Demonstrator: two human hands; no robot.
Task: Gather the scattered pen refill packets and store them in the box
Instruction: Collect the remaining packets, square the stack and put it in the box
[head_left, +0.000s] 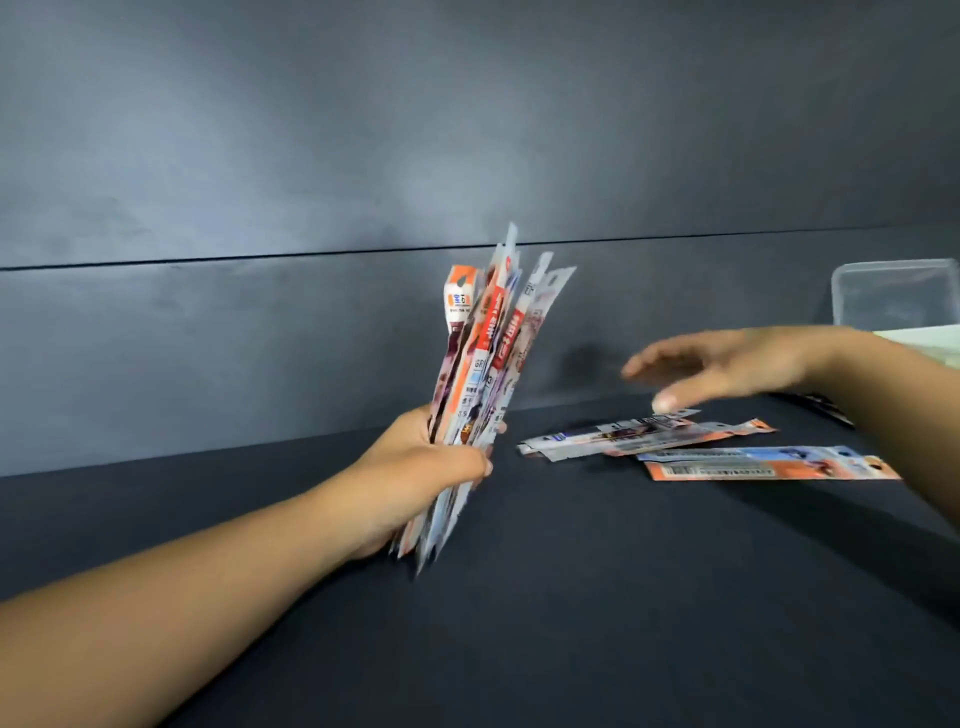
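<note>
dark table (571, 597) carries a few loose packets (675, 441) at right, near the clear box (893, 296) at the far right edge, while the left hand (421, 478) has its fingers clamped around an upright bundle (483, 358) and the right hand (727, 364) hovers over the loose ones, fingers straight and apart.

head view – single camera | worn at head height, facing forward and down | close over dark table (571, 597) – grey wall (363, 130) fills upper half
</note>
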